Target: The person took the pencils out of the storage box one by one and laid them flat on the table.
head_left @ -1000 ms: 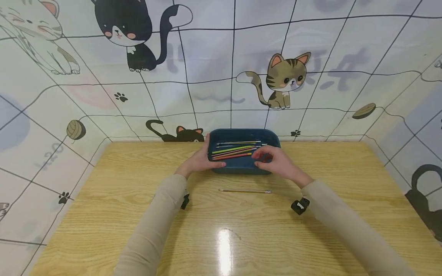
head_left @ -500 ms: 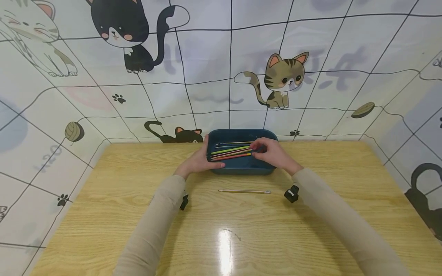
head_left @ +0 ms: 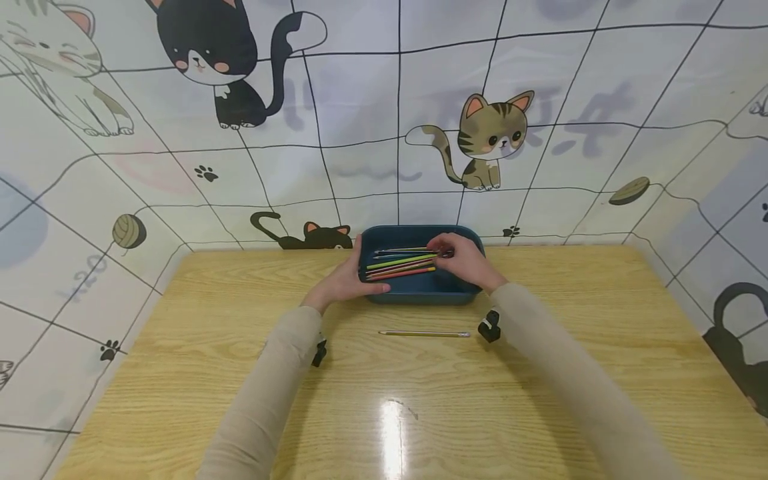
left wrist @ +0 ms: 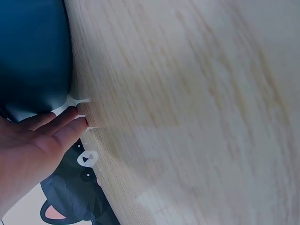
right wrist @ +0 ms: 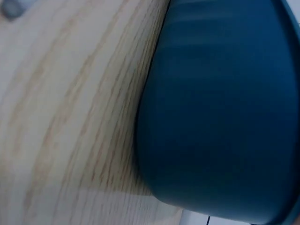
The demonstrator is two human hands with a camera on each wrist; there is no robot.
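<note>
A dark blue plastic bin (head_left: 414, 298) stands at the back of the table, with several colored pencils (head_left: 399, 268) lying lengthwise in it. My left hand (head_left: 344, 277) holds its left end, thumb over the front rim. In the left wrist view, the fingers (left wrist: 65, 129) of that hand lie along the bin's outer wall. My right hand (head_left: 465, 259) reaches into the bin from the right; its thumb and fingers are curled at the right ends of the pencils and pinch there. Which pencil it pinches is partly hidden. One tan pencil (head_left: 425, 333) lies on the table before the bin.
The wooden table (head_left: 420, 387) meets a cat-patterned backdrop (head_left: 360, 167) right behind the bin. Similar cloth rises at both sides. A small black device (head_left: 489, 327) sits at the right wrist, and another black device (head_left: 320, 352) at the left one.
My right hand has moved leftward and slightly back inside the bin, from its right side onto the pencils' ends. The left hand has kept its place on the bin.
</note>
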